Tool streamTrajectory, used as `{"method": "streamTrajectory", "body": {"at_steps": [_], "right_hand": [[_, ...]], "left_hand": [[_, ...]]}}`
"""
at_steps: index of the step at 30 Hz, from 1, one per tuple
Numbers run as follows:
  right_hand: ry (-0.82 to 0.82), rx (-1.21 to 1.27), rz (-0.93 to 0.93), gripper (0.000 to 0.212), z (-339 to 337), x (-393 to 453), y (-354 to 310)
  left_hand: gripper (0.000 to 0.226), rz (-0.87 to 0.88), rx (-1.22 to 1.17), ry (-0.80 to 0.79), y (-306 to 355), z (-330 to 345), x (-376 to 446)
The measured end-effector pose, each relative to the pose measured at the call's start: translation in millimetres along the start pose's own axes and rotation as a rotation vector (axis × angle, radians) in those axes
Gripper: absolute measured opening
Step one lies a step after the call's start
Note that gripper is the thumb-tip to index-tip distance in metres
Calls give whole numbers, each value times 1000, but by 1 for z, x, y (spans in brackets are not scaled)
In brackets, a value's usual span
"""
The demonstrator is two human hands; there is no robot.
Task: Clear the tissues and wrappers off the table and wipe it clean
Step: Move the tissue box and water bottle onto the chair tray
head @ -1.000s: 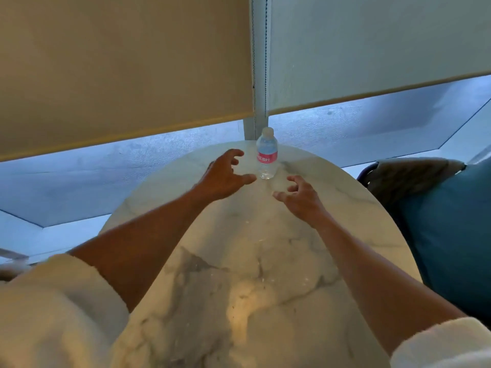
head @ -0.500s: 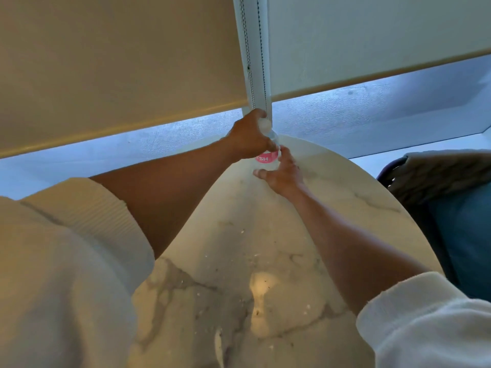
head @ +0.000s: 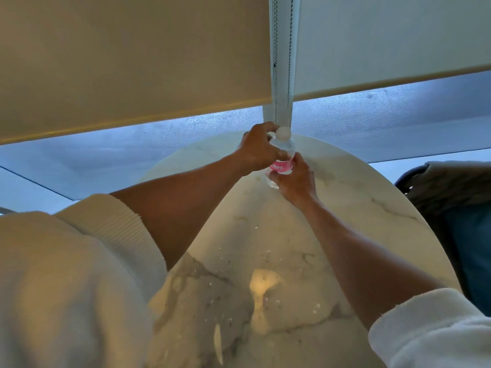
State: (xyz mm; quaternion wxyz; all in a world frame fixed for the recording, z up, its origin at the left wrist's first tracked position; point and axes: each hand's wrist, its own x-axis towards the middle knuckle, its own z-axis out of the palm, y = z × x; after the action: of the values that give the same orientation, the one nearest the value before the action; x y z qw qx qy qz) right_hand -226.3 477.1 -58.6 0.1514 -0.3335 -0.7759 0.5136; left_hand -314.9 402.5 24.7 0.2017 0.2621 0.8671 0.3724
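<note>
The bottle [head: 283, 152] has a pink label [head: 281, 166] with white letters; only "SH" can be read, the rest is covered by fingers. It is a small clear plastic bottle with a white cap [head: 283, 133], standing near the far edge of the desk [head: 358, 208]. The left hand [head: 259, 150] grips its upper part, the fingers curled around the neck. The right hand [head: 295, 179] holds the lower part, just under the label. The desk is round, of white marble with grey veins, and small crumbs [head: 265, 258] lie on its middle. To the right a dark chair [head: 449, 187] stands close to the desk rim. Behind the far edge hang two window blinds [head: 132, 62] with bead chains [head: 275, 62] between them
</note>
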Motion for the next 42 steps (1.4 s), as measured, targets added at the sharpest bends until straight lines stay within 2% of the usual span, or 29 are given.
{"method": "streamTrajectory", "body": {"at_steps": [9,17,21,24,29,37,40,42], "right_hand": [[-75,11,-48,44,14,-84,-23],[-210,46,-96,52,48,-182,-47],[-266,49,-84,57,75,-232,-60],[-306,70,-90,57,97,-273,-74],[-364,49,-153,53,135,-338,-96],[-486,-82,-201,65,196,-416,-105],[-552,-114,-205,66,225,-442,-106],[-606,-134,-199,59,246,-460,-107]], "left_hand": [[52,64,-35,10,-29,-32,-80],[53,4,-153,91,-71,-67,-185],[59,-68,-294,150,-98,-92,-244],[53,-104,-373,181,-117,-115,-291],[51,-111,-399,249,-150,-150,-364],[56,-150,-427,272,-219,-186,-456],[56,-189,-516,282,-252,-195,-491],[53,-208,-578,292,-277,-203,-515]]}}
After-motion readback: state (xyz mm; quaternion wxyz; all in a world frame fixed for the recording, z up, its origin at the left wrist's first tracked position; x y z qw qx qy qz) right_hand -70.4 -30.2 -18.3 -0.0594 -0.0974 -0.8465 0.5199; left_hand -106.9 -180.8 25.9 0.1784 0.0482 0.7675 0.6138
